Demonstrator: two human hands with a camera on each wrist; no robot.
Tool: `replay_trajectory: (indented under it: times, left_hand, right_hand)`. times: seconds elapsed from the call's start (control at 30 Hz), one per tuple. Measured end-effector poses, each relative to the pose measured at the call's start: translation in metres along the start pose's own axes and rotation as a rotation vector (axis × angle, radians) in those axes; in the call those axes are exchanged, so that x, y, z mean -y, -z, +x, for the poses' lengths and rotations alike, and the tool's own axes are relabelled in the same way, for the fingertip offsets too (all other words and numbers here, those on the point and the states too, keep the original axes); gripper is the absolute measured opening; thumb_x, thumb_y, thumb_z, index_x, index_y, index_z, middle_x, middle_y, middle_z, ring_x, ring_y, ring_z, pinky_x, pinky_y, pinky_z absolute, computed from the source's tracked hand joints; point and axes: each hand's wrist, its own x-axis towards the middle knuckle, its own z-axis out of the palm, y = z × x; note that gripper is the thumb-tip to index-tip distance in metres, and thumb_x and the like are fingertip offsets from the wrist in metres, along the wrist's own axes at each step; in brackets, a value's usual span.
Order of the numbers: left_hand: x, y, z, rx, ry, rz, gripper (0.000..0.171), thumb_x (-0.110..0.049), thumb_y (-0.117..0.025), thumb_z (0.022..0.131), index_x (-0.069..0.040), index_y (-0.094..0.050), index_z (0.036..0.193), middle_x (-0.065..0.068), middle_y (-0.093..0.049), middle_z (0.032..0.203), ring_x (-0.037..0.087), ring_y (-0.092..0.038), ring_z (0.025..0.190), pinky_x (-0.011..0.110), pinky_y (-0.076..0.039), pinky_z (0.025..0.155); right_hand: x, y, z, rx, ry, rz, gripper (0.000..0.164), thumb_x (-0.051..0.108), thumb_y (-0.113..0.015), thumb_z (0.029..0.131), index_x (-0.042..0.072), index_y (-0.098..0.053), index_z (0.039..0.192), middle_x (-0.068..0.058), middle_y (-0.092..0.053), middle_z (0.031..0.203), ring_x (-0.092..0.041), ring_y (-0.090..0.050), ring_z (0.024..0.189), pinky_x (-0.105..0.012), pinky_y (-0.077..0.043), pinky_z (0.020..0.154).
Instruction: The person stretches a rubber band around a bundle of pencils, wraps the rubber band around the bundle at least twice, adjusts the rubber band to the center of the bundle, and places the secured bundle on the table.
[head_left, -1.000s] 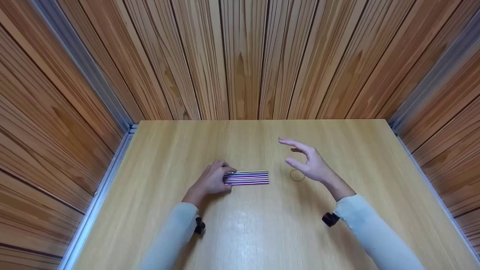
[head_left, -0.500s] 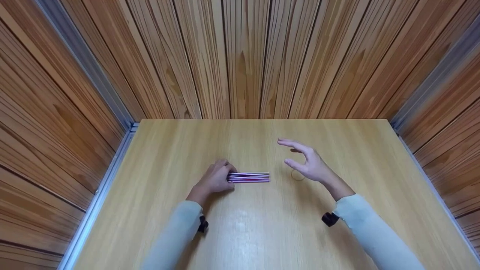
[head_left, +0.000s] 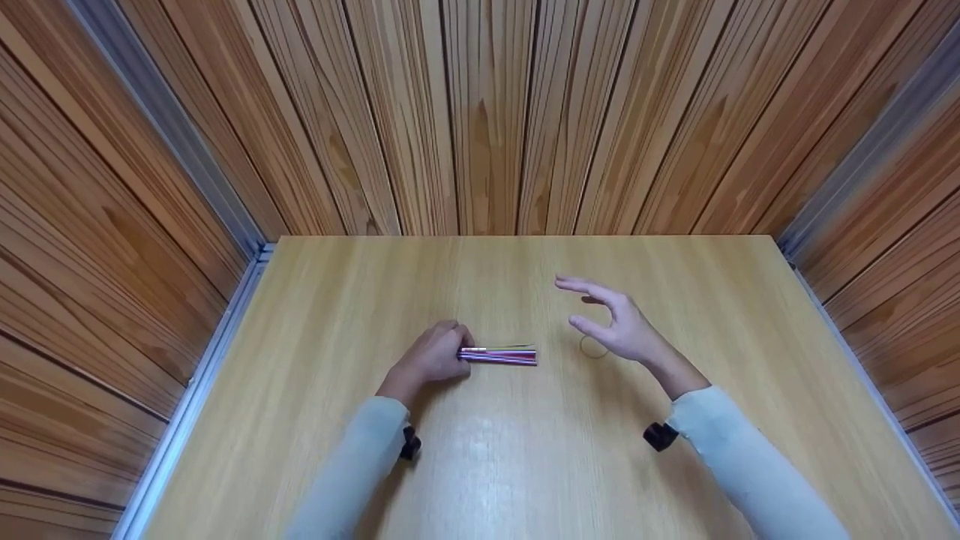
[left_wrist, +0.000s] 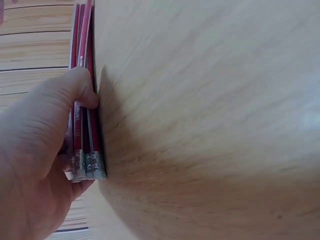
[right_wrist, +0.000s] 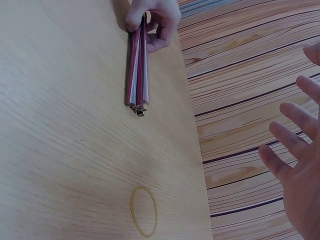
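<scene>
My left hand (head_left: 433,352) grips a bundle of several pencils (head_left: 502,355) near their eraser ends, low over the table. In the left wrist view the thumb lies across the red and white striped pencils (left_wrist: 80,120), whose metal ferrules and pale erasers point toward the palm side. Their other ends stick out to the right, slightly fanned, as the right wrist view shows. My right hand (head_left: 619,326) is raised to the right of the bundle with fingers spread, holding nothing. Beneath it on the table lies a thin yellow rubber band (right_wrist: 144,212), partly covered by this hand in the head view.
The wooden table (head_left: 480,465) has a metal rail (head_left: 202,375) along its left edge. Wood-plank walls (head_left: 480,120) rise at the back and both sides. Small black wrist cameras (head_left: 660,437) sit at the sleeve cuffs.
My left hand has moved slightly right and drawn the flat row of pencils into a tighter, narrower bundle. The right hand and the rubber band have stayed in place.
</scene>
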Motion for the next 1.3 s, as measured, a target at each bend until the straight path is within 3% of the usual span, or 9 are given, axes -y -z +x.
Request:
replay_trajectory:
  times: [0.3, 0.53, 0.8, 1.0, 1.13, 1.17, 1.23, 1.3]
  left_hand:
    - [-0.003, 0.0, 0.001, -0.059, -0.081, 0.074, 0.025, -0.008, -0.085, 0.092, -0.004, -0.073, 0.114, 0.009, -0.07, 0.107, 0.022, -0.059, 0.096, 0.042, -0.057, 0.092]
    - [-0.003, -0.003, 0.002, -0.036, -0.073, 0.094, 0.032, -0.011, -0.08, 0.1, -0.001, -0.074, 0.129, 0.013, -0.072, 0.117, 0.026, -0.064, 0.104, 0.047, -0.059, 0.101]
    - [-0.002, -0.001, 0.003, -0.03, -0.093, 0.148, 0.032, -0.017, -0.073, 0.106, -0.001, -0.071, 0.135, 0.013, -0.068, 0.117, 0.025, -0.062, 0.1, 0.046, -0.059, 0.097]
    - [-0.002, 0.001, 0.002, -0.008, -0.087, 0.178, 0.031, -0.027, -0.061, 0.113, -0.008, -0.06, 0.138, 0.008, -0.062, 0.096, 0.025, -0.06, 0.088, 0.04, -0.054, 0.088]
    - [-0.002, 0.003, 0.001, -0.008, -0.118, 0.209, 0.028, -0.029, -0.06, 0.112, -0.01, -0.059, 0.133, 0.004, -0.052, 0.082, 0.023, -0.055, 0.076, 0.035, -0.043, 0.074]
    - [-0.002, 0.004, 0.001, -0.014, -0.128, 0.216, 0.029, -0.029, -0.061, 0.111, -0.01, -0.06, 0.133, 0.003, -0.051, 0.081, 0.022, -0.053, 0.074, 0.034, -0.041, 0.072]
    - [-0.003, 0.006, 0.001, -0.022, -0.14, 0.226, 0.032, -0.029, -0.062, 0.11, -0.009, -0.062, 0.135, 0.002, -0.048, 0.078, 0.022, -0.051, 0.072, 0.034, -0.039, 0.071]
    - [-0.004, 0.008, 0.001, -0.025, -0.141, 0.235, 0.036, -0.031, -0.064, 0.11, -0.008, -0.063, 0.137, 0.002, -0.047, 0.076, 0.021, -0.05, 0.072, 0.034, -0.038, 0.071]
  right_hand:
    - [0.001, 0.0, 0.001, 0.0, -0.019, -0.005, 0.053, 0.003, -0.073, 0.104, 0.008, -0.066, 0.156, -0.015, -0.063, 0.166, -0.02, -0.058, 0.156, -0.068, -0.049, 0.123]
    - [0.001, 0.0, 0.001, 0.007, -0.028, 0.007, 0.051, 0.004, -0.072, 0.105, 0.003, -0.064, 0.156, -0.016, -0.062, 0.167, -0.027, -0.057, 0.156, -0.07, -0.048, 0.123]
    - [0.001, 0.001, 0.001, 0.008, -0.016, -0.002, 0.052, 0.002, -0.072, 0.105, 0.006, -0.065, 0.156, -0.018, -0.061, 0.167, -0.039, -0.057, 0.156, -0.071, -0.047, 0.123]
    - [0.003, 0.004, 0.004, 0.006, -0.012, -0.006, 0.051, 0.003, -0.072, 0.105, 0.005, -0.065, 0.156, -0.016, -0.062, 0.167, -0.033, -0.057, 0.157, -0.065, -0.049, 0.124]
    - [0.004, 0.007, 0.004, -0.007, -0.002, -0.01, 0.051, 0.004, -0.073, 0.105, 0.007, -0.066, 0.155, -0.017, -0.063, 0.165, -0.025, -0.059, 0.156, -0.038, -0.051, 0.125]
    - [0.004, 0.007, 0.004, -0.008, 0.0, -0.013, 0.051, 0.004, -0.073, 0.105, 0.008, -0.067, 0.155, -0.017, -0.064, 0.165, -0.023, -0.059, 0.156, -0.036, -0.05, 0.124]
    - [0.004, 0.008, 0.005, -0.005, 0.0, -0.015, 0.051, 0.004, -0.073, 0.105, 0.008, -0.067, 0.155, -0.016, -0.064, 0.165, -0.019, -0.059, 0.155, -0.039, -0.051, 0.124]
    - [0.005, 0.01, 0.006, -0.002, -0.004, -0.02, 0.051, 0.004, -0.073, 0.105, 0.008, -0.066, 0.155, -0.015, -0.064, 0.165, -0.015, -0.058, 0.155, -0.05, -0.052, 0.124]
